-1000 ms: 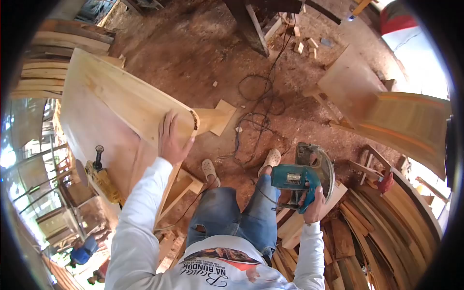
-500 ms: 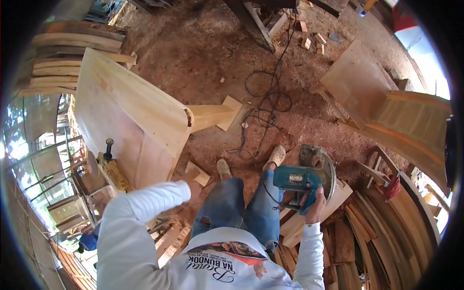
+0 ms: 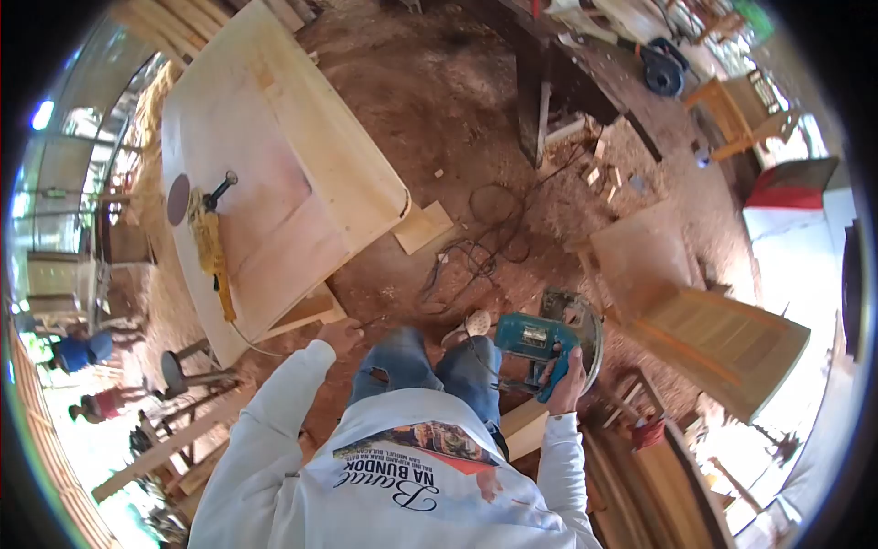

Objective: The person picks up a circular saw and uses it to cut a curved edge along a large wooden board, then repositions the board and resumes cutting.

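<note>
Teal saw, right hand wrapped round its handle.
Motor sits just ahead of that hand, long axis running left; left hand is well apart, can't tell if it's open tbh.

The saw handle partly hides the right fingers; the bottom edge crops the shirt

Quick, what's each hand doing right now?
Left hand: too blurred to tell open or closed.
Right hand: closed on the handle of the teal circular saw.
</note>
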Motion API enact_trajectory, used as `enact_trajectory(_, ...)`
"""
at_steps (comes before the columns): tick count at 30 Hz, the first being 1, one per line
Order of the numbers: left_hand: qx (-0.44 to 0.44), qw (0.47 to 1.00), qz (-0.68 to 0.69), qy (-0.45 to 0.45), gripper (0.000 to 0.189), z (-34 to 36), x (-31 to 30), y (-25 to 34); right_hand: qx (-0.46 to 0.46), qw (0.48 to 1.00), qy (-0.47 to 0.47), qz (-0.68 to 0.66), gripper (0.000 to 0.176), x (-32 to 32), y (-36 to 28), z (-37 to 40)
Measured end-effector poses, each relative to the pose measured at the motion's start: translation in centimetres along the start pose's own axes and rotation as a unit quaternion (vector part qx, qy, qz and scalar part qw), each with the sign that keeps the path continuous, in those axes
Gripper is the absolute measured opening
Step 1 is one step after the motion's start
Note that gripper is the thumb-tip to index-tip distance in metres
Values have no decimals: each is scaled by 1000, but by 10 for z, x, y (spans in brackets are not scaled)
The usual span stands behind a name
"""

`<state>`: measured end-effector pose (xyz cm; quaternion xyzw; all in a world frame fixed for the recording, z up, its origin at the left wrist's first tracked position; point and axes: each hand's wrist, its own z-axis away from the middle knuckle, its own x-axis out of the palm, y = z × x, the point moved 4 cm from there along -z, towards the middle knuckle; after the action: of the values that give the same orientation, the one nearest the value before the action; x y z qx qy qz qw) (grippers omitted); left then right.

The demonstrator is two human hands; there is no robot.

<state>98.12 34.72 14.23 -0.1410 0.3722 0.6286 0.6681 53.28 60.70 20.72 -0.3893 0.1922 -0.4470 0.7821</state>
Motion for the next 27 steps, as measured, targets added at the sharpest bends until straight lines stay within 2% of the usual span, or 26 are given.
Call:
enact_trajectory(3, 0, 999, 24, 37, 50, 11, 11, -24, -22, 1000, -11, 4, 58, 8, -29, 4)
enact_trajectory(6, -53, 992, 111, 39, 46, 29, 21, -49, -61, 998, -20, 6, 57, 18, -50, 6)
enact_trajectory(9, -51, 995, 62, 55, 42, 32, 33, -74, -103, 994, -19, 3, 54, 30, -69, 15)
enact_trajectory(13, -106, 984, 118, 79, 37, 26, 59, -125, -125, 992, -15, -15, 54, 44, -90, 35)
enact_trajectory(15, -125, 976, 149, 93, 35, 32, 53, -136, -133, 991, -18, -28, 57, 49, -98, 44)
enact_trajectory(17, -108, 979, 128, 116, 32, 26, 45, -140, -138, 988, -45, -43, 55, 55, -106, 46)
enact_trajectory(20, -67, 970, 153, 175, 30, 29, 24, -128, -136, 987, -57, -68, 54, 66, -119, 44)
enact_trajectory(23, -10, 951, 178, 251, 27, 5, 1, -99, -129, 984, -108, -66, 55, 79, -138, 37)
enact_trajectory(27, 59, 930, 220, 289, 25, -38, -46, -14, -159, 976, -142, -36, 55, 94, -175, 3)
